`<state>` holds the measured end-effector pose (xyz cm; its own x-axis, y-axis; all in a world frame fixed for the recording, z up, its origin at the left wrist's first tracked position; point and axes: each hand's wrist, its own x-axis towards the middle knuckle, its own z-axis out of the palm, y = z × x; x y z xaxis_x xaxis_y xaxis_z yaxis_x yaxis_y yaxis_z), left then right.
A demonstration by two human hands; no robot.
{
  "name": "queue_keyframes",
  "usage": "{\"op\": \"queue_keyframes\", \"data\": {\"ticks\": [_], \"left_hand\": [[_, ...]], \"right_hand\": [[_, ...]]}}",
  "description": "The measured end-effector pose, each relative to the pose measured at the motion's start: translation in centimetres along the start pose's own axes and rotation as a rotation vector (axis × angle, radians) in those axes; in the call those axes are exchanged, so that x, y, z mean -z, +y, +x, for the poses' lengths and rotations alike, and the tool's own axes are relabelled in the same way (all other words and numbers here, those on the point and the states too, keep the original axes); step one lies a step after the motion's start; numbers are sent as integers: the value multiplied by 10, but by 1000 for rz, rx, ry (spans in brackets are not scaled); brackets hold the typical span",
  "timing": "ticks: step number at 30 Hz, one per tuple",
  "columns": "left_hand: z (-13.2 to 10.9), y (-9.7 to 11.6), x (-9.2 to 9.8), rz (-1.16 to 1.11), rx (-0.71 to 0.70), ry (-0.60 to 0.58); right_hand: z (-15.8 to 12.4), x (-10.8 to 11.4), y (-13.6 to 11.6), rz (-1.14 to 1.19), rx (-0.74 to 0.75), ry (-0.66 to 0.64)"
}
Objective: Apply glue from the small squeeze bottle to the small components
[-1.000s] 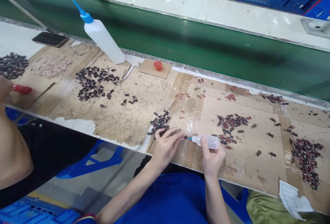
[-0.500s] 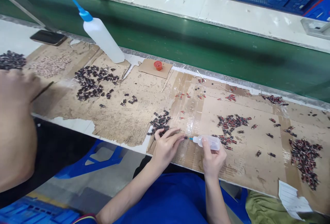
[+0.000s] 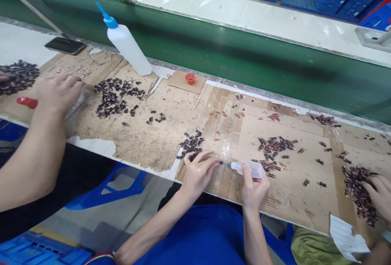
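Observation:
My left hand [image 3: 200,172] is closed in a pinch on a small black part [image 3: 221,162] over the cardboard. In my right hand [image 3: 255,187] lies a small clear squeeze bottle [image 3: 249,168], held on its side. Its thin blue tip points left and ends close to the black part; whether they touch I cannot tell. A pile of black parts [image 3: 192,143] sits just beyond my left fingers. To the right of the bottle is a heap of black parts with red pieces [image 3: 275,147].
A large white bottle [image 3: 130,49] with a blue nozzle stands at the back left, near a phone [image 3: 65,46]. A red cup [image 3: 190,79] rests on a cardboard scrap. One co-worker's hand [image 3: 59,90] is at left, another's [image 3: 380,193] at the right pile [image 3: 359,191].
My hands keep nearly the same pose. The left co-worker's arm has moved right and away from the table's front, uncovering a red object. A co-worker's hand has appeared at the right pile.

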<state>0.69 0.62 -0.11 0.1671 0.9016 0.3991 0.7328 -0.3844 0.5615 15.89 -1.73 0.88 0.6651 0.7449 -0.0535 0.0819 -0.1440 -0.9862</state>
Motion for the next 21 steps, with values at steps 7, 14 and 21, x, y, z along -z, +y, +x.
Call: {"op": "queue_keyframes", "data": {"ticks": [7,14,21], "left_hand": [[5,-6,6,-33,8,-86],[44,-15,10,39,43,-78],[68,-14,-1,107,-11,-285]], "right_hand": [[9,3,0,218,5,19],[14,-11,1,75,162,-105],[0,-2,0,-69,510,50]]}}
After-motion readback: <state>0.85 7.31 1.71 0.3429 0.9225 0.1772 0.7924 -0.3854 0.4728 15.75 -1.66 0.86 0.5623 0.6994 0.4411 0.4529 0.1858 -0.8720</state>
